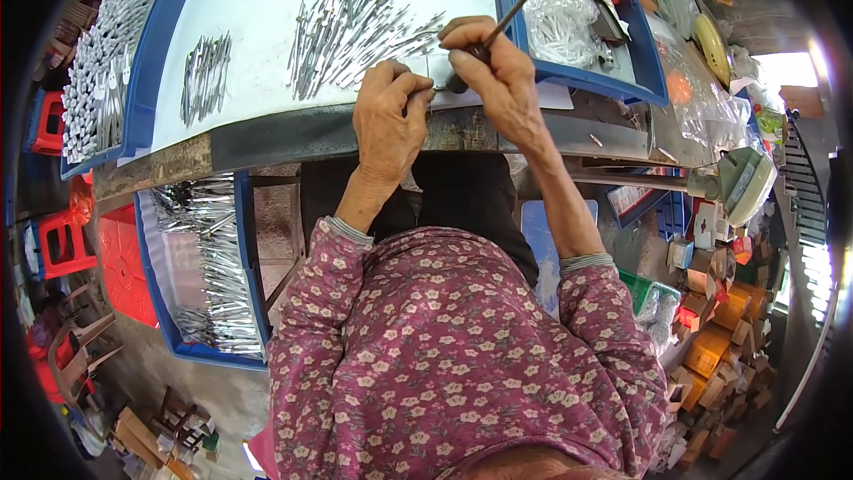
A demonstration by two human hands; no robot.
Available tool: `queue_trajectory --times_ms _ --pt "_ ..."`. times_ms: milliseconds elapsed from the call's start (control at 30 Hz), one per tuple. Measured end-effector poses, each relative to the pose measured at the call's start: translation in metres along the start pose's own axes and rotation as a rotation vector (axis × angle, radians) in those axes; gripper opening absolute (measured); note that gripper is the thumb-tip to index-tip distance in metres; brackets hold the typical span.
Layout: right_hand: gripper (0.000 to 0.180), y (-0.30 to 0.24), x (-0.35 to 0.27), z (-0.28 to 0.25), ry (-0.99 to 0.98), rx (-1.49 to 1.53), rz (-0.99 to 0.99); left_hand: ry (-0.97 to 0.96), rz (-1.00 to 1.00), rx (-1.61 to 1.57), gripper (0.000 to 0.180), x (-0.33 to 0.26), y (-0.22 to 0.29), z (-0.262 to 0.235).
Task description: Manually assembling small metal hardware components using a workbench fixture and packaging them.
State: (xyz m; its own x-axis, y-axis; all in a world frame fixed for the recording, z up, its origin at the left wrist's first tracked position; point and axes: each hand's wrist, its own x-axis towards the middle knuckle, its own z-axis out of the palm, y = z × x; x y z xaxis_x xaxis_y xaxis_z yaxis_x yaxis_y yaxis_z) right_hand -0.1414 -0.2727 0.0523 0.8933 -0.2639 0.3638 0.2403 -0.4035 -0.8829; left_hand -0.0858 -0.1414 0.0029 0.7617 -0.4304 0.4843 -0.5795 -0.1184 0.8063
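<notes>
My left hand (391, 116) is closed at the table's front edge, its thumb and fingertips pressed together over a small piece I cannot make out. Just to its right, my right hand (498, 76) grips a dark screwdriver (518, 11) upside down, its thin shaft slanting up and right. The thick handle end points down at the tabletop, close beside my left fingertips. Beyond both hands, a wide spread of slim silvery metal pieces (342, 27) lies on the white sheet (258, 0). A smaller row of similar pieces (206, 78) sits farther left.
A blue tray (140, 111) of stacked slim metal pieces stands at the left. Another blue tray (653, 80) at the right holds plastic bags (560, 18). Below the table, a blue bin (160, 302) contains more metal pieces. A pale lamp-like head (746, 185) juts out at right.
</notes>
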Motion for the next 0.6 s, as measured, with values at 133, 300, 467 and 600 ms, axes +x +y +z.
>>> queue_trajectory --times_ms 133,300,467,600 --pt "0.019 -0.003 -0.009 -0.006 0.002 -0.400 -0.135 0.001 0.035 0.034 0.010 0.000 -0.001 0.001" --pt "0.019 -0.034 -0.008 -0.013 0.073 -0.511 -0.134 0.003 0.000 0.002 0.007 -0.002 -0.003 -0.002" --pt "0.015 -0.026 -0.013 0.001 0.050 -0.733 -0.339 0.006 -0.024 -0.037 0.005 -0.001 0.002 -0.001" --pt "0.021 -0.014 -0.007 -0.008 -0.007 -0.620 -0.035 -0.004 0.038 0.014 0.006 0.000 -0.001 0.001"
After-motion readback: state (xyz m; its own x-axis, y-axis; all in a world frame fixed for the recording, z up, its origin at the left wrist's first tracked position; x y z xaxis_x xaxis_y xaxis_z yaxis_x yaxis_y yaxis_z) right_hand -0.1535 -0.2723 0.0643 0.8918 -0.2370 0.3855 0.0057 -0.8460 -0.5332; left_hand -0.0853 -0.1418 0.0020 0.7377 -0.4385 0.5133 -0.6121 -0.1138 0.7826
